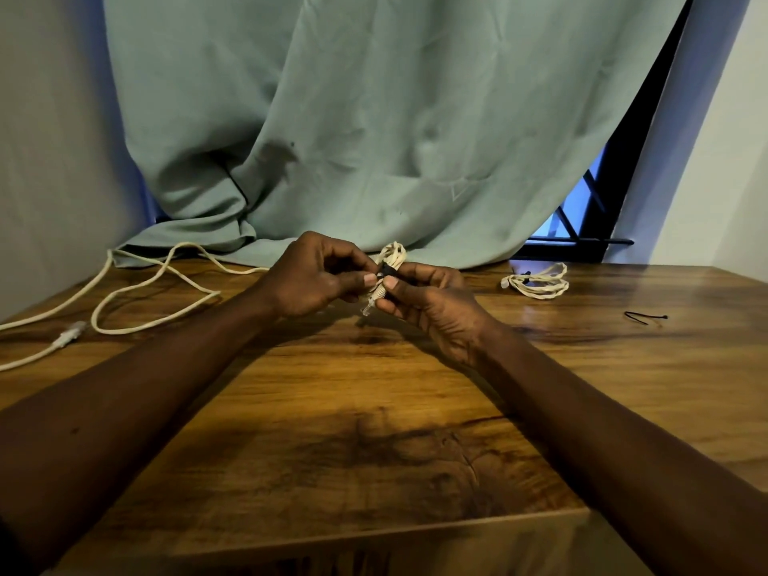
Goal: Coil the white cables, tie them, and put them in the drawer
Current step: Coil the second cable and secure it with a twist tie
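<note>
Above the middle of the wooden table [374, 409] I hold a small coiled white cable [392, 253] with a black tie [388, 271] around its middle. My left hand [316, 276] pinches the tie from the left. My right hand [424, 297] grips the coil from the right, thumb against the tie. A clear plug [369, 308] hangs below my fingers. A second coiled, tied white cable [538, 281] lies at the back right. A long loose white cable [137, 293] sprawls over the table's left side. No drawer is in view.
A spare black tie [646, 317] lies on the table at the far right. A grey-green curtain [374, 139] hangs behind the table and rests on its back edge. A dark window frame [582, 226] shows at the back right. Walls close in on both sides.
</note>
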